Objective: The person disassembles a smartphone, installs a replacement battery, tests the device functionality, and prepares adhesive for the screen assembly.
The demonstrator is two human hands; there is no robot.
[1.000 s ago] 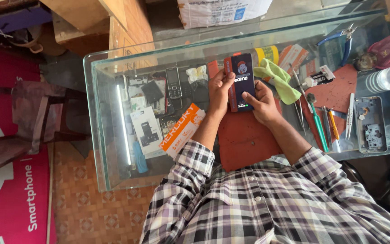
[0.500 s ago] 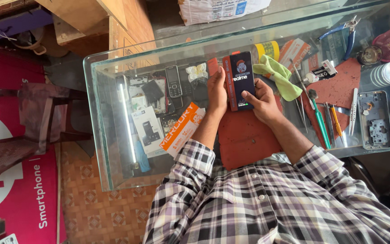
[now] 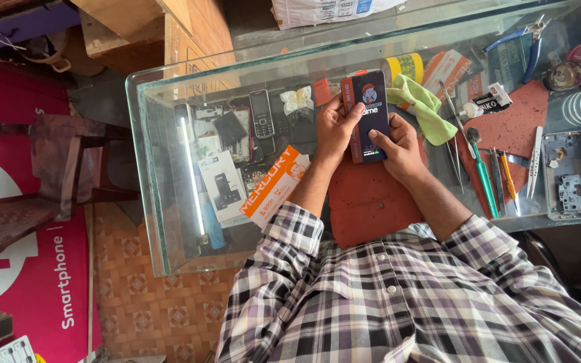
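Phone box (image 3: 370, 115), dark blue with an orange edge, sits above the red mat (image 3: 371, 202) on the glass counter (image 3: 169, 168), gripped from both sides: left hand (image 3: 334, 126) wraps its left edge, right hand (image 3: 401, 148) clasps its lower right. Just right lies a green cloth (image 3: 421, 104), then a green screwdriver (image 3: 482, 168).

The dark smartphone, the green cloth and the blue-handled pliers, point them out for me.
dark smartphone (image 3: 370, 111): head view, middle of its back.
green cloth (image 3: 423, 106): head view, centre of the folds.
blue-handled pliers (image 3: 520, 37): head view, on one handle.
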